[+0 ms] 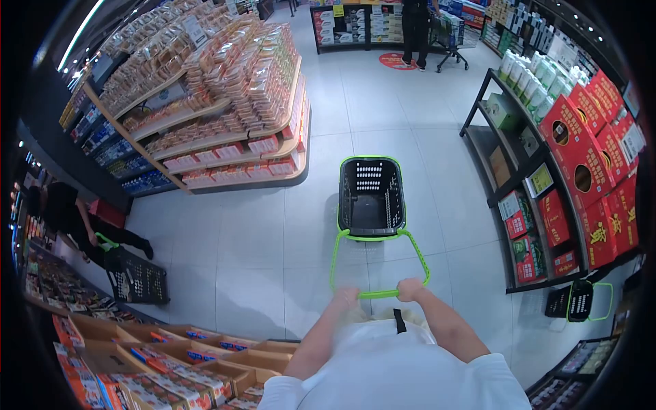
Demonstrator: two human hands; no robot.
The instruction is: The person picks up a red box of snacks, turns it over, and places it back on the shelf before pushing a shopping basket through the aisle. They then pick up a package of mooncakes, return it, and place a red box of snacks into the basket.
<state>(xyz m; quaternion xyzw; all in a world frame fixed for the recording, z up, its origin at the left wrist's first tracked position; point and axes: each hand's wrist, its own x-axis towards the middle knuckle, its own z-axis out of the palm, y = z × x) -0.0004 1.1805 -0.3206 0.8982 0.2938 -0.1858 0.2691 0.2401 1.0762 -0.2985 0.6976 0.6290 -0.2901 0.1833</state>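
Observation:
A black rolling shopping basket with a bright green rim stands upright on the floor in front of me, with nothing seen inside it. Its green pull handle is swung out towards my body. The right end of the grip bar is in my right hand, fingers wrapped round it. At the left end, my left hand is closed on the bar too, slightly smeared.
Shelves of packaged snacks stand ahead left. Red gift boxes fill a black rack at right, with another basket below. A person with a basket is at left; another person stands near a cart ahead.

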